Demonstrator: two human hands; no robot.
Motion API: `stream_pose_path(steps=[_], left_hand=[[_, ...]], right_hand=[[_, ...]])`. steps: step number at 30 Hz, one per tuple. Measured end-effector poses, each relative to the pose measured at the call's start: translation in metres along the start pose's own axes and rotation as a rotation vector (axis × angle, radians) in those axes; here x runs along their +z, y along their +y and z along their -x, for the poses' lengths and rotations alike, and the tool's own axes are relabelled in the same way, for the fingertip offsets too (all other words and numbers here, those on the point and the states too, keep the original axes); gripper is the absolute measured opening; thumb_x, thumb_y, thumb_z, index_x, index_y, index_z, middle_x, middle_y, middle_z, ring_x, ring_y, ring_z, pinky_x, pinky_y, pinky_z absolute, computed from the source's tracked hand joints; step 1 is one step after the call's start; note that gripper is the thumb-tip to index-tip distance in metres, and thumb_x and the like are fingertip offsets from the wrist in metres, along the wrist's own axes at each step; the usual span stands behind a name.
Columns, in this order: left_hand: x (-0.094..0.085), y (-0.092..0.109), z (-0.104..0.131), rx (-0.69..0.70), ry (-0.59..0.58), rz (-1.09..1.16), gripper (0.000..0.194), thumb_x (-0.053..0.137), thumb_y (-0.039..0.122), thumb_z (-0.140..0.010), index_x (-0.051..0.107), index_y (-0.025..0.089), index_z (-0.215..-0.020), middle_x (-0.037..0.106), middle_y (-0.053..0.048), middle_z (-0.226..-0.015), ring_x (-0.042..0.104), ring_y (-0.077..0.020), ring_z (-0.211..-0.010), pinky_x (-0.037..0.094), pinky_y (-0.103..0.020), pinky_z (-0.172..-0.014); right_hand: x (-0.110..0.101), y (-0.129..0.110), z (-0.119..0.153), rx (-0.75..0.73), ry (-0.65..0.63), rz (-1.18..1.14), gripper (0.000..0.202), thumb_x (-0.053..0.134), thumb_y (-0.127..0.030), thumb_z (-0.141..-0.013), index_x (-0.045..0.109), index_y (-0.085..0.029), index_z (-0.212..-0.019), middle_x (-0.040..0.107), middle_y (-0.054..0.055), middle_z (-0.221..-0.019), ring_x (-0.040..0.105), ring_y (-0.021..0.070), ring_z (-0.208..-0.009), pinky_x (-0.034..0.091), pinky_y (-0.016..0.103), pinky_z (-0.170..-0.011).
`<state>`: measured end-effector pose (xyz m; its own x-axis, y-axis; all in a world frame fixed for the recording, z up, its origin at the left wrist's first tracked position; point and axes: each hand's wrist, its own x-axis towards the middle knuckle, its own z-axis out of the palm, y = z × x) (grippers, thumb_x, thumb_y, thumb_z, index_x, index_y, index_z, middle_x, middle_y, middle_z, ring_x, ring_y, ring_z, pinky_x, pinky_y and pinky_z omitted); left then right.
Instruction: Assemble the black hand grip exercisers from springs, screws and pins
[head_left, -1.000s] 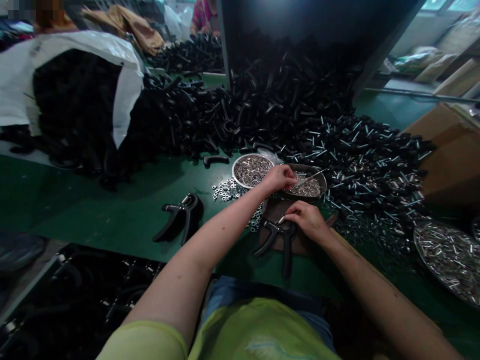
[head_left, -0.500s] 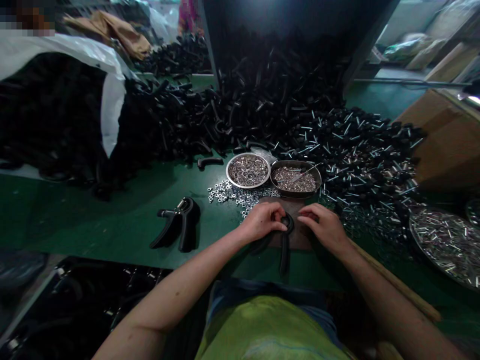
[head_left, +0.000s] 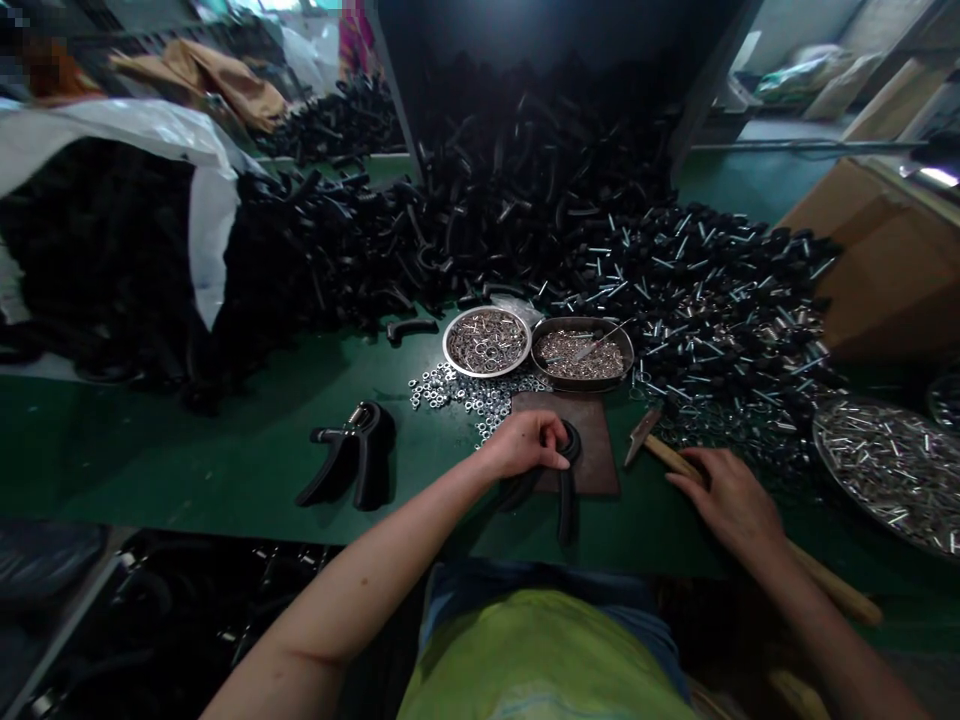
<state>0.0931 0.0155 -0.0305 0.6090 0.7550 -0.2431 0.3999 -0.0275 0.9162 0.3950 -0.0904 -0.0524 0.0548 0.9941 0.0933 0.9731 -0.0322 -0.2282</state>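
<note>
My left hand (head_left: pixel 527 445) pinches the round top end of a black hand grip strengthener (head_left: pixel 567 508). One leg of it points toward me; its other leg lies partly hidden under my hand. The round end rests over a flat brown plate (head_left: pixel 596 455). On the right, my right hand (head_left: pixel 731 500) has its fingers and thumb around the wooden handle of a hammer (head_left: pixel 671 458), whose metal head lies near the plate's right side. Another hand grip strengthener (head_left: pixel 360 455), with a spring at its top, stands on the table to the left.
A round bowl (head_left: pixel 487 342) and an oval tin (head_left: pixel 583 355) hold small metal parts. Loose nuts (head_left: pixel 469 395) lie before them. Black handles (head_left: pixel 480 220) are heaped behind. A large tray of metal pins (head_left: pixel 892 470) and a cardboard box (head_left: pixel 877 260) stand right.
My right hand has moved away from the hand grip strengthener, out to the right, and taken hold of the hammer's handle. My left hand keeps its pinch.
</note>
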Motion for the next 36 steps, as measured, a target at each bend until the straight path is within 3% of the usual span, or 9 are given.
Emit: stream_pose_path(steps=[3, 8, 16, 21, 24, 26, 30, 33, 36], left_hand=[[0.000, -0.003, -0.005, -0.044, -0.018, 0.037, 0.032, 0.079, 0.028, -0.056, 0.060, 0.016, -0.079, 0.057, 0.007, -0.059, 0.051, -0.0085, -0.053, 0.033, -0.020, -0.052], [0.002, -0.004, -0.002, 0.015, 0.131, -0.058, 0.029, 0.079, 0.028, -0.058, 0.061, 0.018, -0.078, 0.053, 0.006, -0.064, 0.049, -0.0091, -0.058, 0.035, -0.020, -0.055], [0.002, 0.000, 0.005, 0.181, 0.287, -0.284, 0.020, 0.077, 0.035, -0.064, 0.065, 0.019, -0.065, 0.054, 0.001, -0.073, 0.052, -0.0136, -0.073, 0.037, -0.023, -0.062], [0.008, -0.002, 0.007, 0.174, 0.320, -0.267, 0.024, 0.077, 0.036, -0.064, 0.061, 0.018, -0.064, 0.055, 0.002, -0.072, 0.052, -0.0125, -0.069, 0.035, -0.022, -0.059], [0.009, -0.004, 0.005, 0.147, 0.304, -0.217, 0.025, 0.077, 0.035, -0.064, 0.060, 0.017, -0.062, 0.055, 0.003, -0.070, 0.052, -0.0120, -0.067, 0.035, -0.022, -0.059], [0.008, -0.005, 0.004, 0.124, 0.284, -0.186, 0.024, 0.077, 0.035, -0.063, 0.061, 0.017, -0.062, 0.054, 0.003, -0.070, 0.051, -0.0117, -0.066, 0.036, -0.022, -0.058], [0.007, -0.006, 0.000, 0.056, 0.257, -0.147, 0.025, 0.078, 0.034, -0.060, 0.061, 0.017, -0.062, 0.055, 0.002, -0.071, 0.051, -0.0112, -0.064, 0.036, -0.022, -0.056], [0.006, -0.005, -0.001, 0.023, 0.243, -0.124, 0.024, 0.078, 0.034, -0.060, 0.062, 0.016, -0.062, 0.055, 0.002, -0.071, 0.051, -0.0110, -0.063, 0.036, -0.022, -0.056], [0.005, -0.003, -0.001, 0.028, 0.246, -0.128, 0.026, 0.078, 0.036, -0.060, 0.062, 0.016, -0.062, 0.055, 0.002, -0.070, 0.051, -0.0113, -0.064, 0.037, -0.022, -0.056]], right_hand=[[0.001, -0.003, 0.000, -0.031, -0.001, 0.054, 0.034, 0.045, -0.044, -0.086, 0.057, -0.015, -0.100, 0.062, 0.011, -0.092, 0.057, 0.0269, -0.089, 0.045, 0.039, -0.076], [-0.008, -0.017, -0.006, 0.011, -0.036, 0.089, 0.033, 0.037, -0.038, -0.089, 0.055, -0.014, -0.105, 0.062, 0.013, -0.101, 0.060, 0.0265, -0.085, 0.046, 0.038, -0.071], [-0.043, -0.048, -0.026, 0.082, -0.110, -0.390, 0.037, 0.045, -0.045, -0.084, 0.060, -0.018, -0.104, 0.066, 0.008, -0.097, 0.061, 0.0209, -0.081, 0.047, 0.032, -0.067], [-0.059, -0.086, -0.036, 0.080, -0.246, -0.612, 0.039, 0.046, -0.046, -0.085, 0.059, -0.018, -0.108, 0.060, 0.001, -0.066, 0.054, 0.0143, -0.056, 0.042, 0.025, -0.049], [-0.061, -0.105, -0.040, 0.015, -0.241, -0.712, 0.038, 0.040, -0.042, -0.089, 0.056, -0.019, -0.116, 0.058, -0.001, -0.063, 0.050, 0.0120, -0.049, 0.040, 0.023, -0.044], [-0.057, -0.113, -0.041, -0.050, -0.142, -0.704, 0.038, 0.037, -0.036, -0.091, 0.052, -0.021, -0.123, 0.065, 0.003, -0.080, 0.056, 0.0122, -0.054, 0.045, 0.024, -0.048], [-0.039, -0.118, -0.046, -0.217, -0.036, -0.520, 0.040, 0.036, -0.024, -0.090, 0.050, -0.022, -0.127, 0.061, 0.009, -0.119, 0.062, 0.0200, -0.098, 0.051, 0.035, -0.082], [-0.038, -0.121, -0.051, -0.274, -0.113, -0.415, 0.040, 0.034, -0.020, -0.090, 0.053, -0.021, -0.125, 0.060, 0.009, -0.123, 0.057, 0.0214, -0.112, 0.047, 0.039, -0.093], [-0.046, -0.124, -0.051, -0.253, 0.042, -0.440, 0.040, 0.034, -0.021, -0.091, 0.049, -0.022, -0.128, 0.058, 0.008, -0.126, 0.057, 0.0207, -0.112, 0.048, 0.038, -0.092]])
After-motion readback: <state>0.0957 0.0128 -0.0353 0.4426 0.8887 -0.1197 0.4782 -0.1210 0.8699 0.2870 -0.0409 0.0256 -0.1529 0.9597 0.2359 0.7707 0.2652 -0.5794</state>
